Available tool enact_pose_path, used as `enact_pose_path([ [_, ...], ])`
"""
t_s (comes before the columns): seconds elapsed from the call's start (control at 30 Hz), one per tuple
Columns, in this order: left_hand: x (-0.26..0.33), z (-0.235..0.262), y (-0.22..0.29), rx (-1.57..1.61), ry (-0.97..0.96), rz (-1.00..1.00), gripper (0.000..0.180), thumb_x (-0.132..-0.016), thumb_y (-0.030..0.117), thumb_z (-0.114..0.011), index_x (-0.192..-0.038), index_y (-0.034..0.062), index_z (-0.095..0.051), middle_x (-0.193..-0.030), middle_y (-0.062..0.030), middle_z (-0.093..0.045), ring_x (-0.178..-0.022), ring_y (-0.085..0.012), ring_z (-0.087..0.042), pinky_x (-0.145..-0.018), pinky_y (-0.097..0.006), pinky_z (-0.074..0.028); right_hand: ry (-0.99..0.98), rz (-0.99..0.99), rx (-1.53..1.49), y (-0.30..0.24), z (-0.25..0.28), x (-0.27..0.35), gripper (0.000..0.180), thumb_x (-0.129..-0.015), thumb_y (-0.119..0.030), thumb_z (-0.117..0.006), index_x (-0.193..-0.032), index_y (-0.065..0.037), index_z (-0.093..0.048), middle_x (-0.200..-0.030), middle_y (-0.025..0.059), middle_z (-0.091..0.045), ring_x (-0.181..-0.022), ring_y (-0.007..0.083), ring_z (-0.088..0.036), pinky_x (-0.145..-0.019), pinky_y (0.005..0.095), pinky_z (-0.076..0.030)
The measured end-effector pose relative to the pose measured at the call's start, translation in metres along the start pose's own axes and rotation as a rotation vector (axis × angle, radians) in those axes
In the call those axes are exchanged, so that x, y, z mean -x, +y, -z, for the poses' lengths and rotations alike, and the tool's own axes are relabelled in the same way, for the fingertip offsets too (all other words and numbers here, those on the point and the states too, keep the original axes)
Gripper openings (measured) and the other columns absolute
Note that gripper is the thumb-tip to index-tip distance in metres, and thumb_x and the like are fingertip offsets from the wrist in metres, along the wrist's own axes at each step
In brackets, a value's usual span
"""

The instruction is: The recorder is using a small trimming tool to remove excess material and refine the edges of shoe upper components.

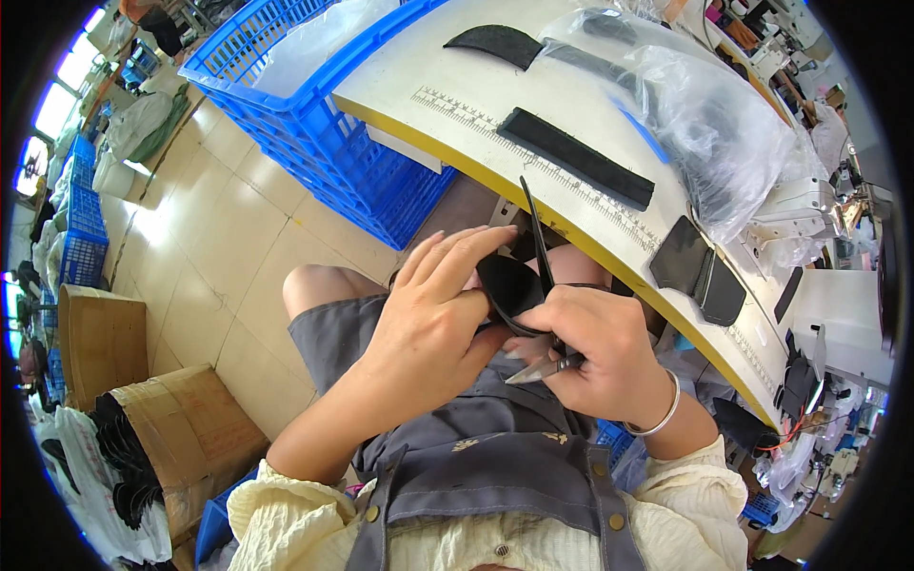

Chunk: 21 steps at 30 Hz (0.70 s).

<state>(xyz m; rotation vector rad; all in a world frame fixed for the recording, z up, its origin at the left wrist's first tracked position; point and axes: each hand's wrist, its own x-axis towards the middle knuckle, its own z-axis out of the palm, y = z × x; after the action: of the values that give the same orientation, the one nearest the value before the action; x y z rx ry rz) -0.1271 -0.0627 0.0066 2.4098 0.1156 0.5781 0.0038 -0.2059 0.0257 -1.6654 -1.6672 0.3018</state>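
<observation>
Over my lap, both hands work on a black curved fabric piece [512,287], with a thin dark edge rising toward the table. My left hand [428,309] is closed on its left side, fingers extended along it and thumb below. The right hand [605,344] pinches its lower right edge between thumb and fingers. In the same hand are pointed silver thread snips [535,370], their tips toward my left hand and the dark handle partly hidden in my palm.
On the white table [433,52] lie a black strip [576,157], a curved black piece [495,43], dark flat pieces [700,271] and a clear plastic bag [709,124]. A blue crate [314,138] stands at its left. Cardboard boxes [195,428] are on the floor.
</observation>
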Motion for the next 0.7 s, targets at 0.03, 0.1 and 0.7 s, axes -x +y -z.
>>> enact_pose_path([
  [0.03,0.0,-0.001,-0.002,0.05,0.016,-0.057,0.018,-0.06,0.008,-0.073,-0.066,-0.0035,-0.059,-0.127,-0.0189,-0.05,-0.117,-0.0367,-0.047,-0.097,-0.047,-0.037,0.021,0.017,0.05,-0.002,-0.001,0.001,0.032,-0.057,0.001,-0.068,-0.087,-0.003,-0.058,-0.07,0.0059,-0.056,-0.059,0.0211,-0.058,-0.052,0.0297,-0.046],
  [0.1,0.002,-0.001,-0.003,0.041,0.02,-0.076,0.019,-0.06,0.008,-0.073,-0.066,-0.0043,-0.06,-0.127,-0.0194,-0.051,-0.117,-0.0374,-0.048,-0.096,-0.046,-0.038,0.041,0.069,0.08,-0.003,0.0,0.002,0.031,-0.057,0.001,-0.068,-0.085,-0.003,-0.059,-0.07,0.0056,-0.056,-0.059,0.0211,-0.058,-0.052,0.0298,-0.046],
  [0.7,0.034,-0.009,0.009,0.502,0.076,0.135,0.018,-0.081,0.01,-0.069,-0.08,-0.0021,-0.056,-0.105,-0.0197,-0.052,-0.076,-0.0291,-0.054,-0.067,-0.032,-0.045,0.381,-0.066,0.19,-0.02,0.009,0.006,0.054,-0.065,-0.017,-0.082,-0.112,-0.001,-0.059,-0.09,0.0104,-0.056,-0.072,0.023,-0.058,-0.055,0.0281,-0.048],
])
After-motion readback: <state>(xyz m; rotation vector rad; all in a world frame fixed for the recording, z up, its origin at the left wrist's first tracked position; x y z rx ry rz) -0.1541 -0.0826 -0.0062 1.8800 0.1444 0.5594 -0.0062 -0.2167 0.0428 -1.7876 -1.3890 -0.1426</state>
